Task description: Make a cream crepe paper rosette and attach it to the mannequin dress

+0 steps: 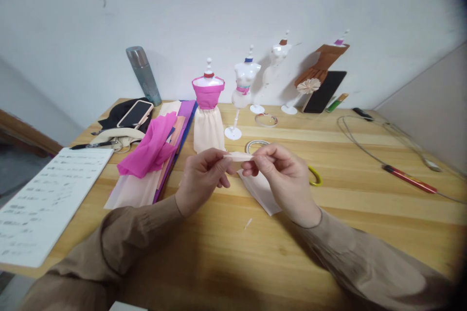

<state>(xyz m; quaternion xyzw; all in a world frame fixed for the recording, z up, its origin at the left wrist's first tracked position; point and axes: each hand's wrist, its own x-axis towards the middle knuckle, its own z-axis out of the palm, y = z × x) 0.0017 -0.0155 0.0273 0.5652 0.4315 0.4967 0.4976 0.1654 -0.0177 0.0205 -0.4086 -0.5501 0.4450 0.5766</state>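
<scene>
Between my two hands a narrow strip of cream fabric (241, 156) is stretched level above the table. My left hand (204, 177) pinches one end with thumb and forefinger; my right hand (286, 180) pinches the other. Under the right hand lies a pale piece of fabric (260, 194), partly covered. A roll of tape (257, 146) shows just behind the fingers, and a yellow scissors handle (315, 176) sticks out beside the right hand. Behind the left hand stands a small mannequin (208, 95) in a pink top and cream skirt.
Several more mini mannequins (242, 85) line the wall, one in a brown dress (323, 65). At left are folded fabrics (149, 150), a phone (134, 114), a bottle (144, 75) and a written notebook (54, 199). A red tool with a cord (410, 179) lies right.
</scene>
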